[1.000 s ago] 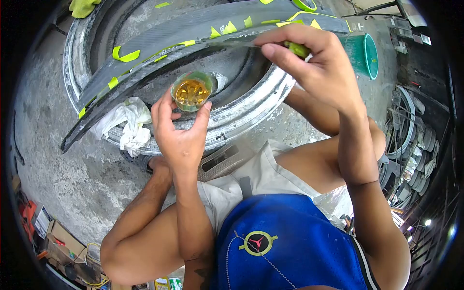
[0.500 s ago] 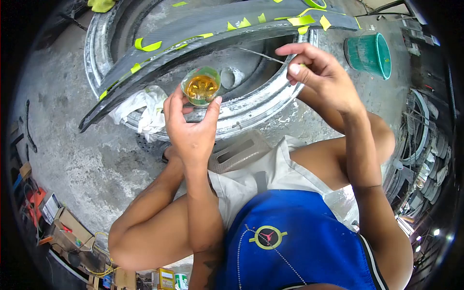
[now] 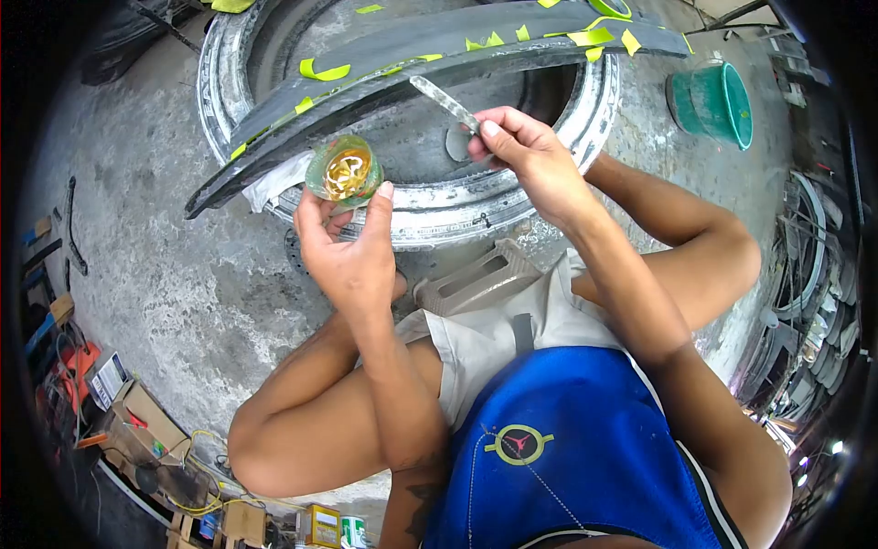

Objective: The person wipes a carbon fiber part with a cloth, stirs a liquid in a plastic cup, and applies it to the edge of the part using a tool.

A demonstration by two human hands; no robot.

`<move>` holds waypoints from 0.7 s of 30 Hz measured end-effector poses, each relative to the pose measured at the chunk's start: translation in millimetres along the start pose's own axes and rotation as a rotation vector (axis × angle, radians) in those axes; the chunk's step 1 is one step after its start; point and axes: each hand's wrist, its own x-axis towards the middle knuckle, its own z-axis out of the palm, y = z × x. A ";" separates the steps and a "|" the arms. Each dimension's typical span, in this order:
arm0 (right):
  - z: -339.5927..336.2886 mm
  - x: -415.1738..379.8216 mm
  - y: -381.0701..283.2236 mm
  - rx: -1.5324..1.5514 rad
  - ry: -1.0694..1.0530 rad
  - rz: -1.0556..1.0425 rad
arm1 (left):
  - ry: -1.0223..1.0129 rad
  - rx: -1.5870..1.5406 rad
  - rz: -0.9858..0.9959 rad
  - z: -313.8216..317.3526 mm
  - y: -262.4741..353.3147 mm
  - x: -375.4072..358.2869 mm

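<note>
My left hand (image 3: 343, 247) is wrapped round a clear, greenish plastic cup (image 3: 317, 174) with amber liquid (image 3: 347, 172) in it. The cup tilts a little, its mouth facing up toward me. In my right hand (image 3: 526, 160) is a flat, smeared mixing stick (image 3: 444, 102), pinched between thumb and fingers near its lower end. The stick's free tip points up and left, apart from the cup. Just beyond both hands lies a long, dark curved panel (image 3: 366, 96) with yellow-green tape pieces (image 3: 325, 70) along its edge.
The panel rests across a whitened tire (image 3: 430, 206) on the concrete floor (image 3: 155, 265). A white cloth (image 3: 274, 183) lies at the tire's left. To the right stands a green bucket (image 3: 713, 105). I sit on a low plastic stool (image 3: 476, 279); boxes (image 3: 146, 416) and cables are at lower left.
My right hand has moved left and slightly down, and the stick now shows its flat side. The cup has shifted a little left. The whole view has shifted slightly too.
</note>
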 end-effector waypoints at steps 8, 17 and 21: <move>24.8 -5.4 14.8 -0.042 0.085 -0.106 | -0.034 -0.036 -0.024 5.5 -0.9 -2.5; 28.5 -6.2 13.3 -0.051 0.122 -0.096 | -0.047 -0.073 -0.053 7.3 -1.7 -4.6; 29.3 -6.2 11.9 -0.027 0.107 -0.088 | -0.057 -0.067 -0.043 9.0 -0.4 -5.7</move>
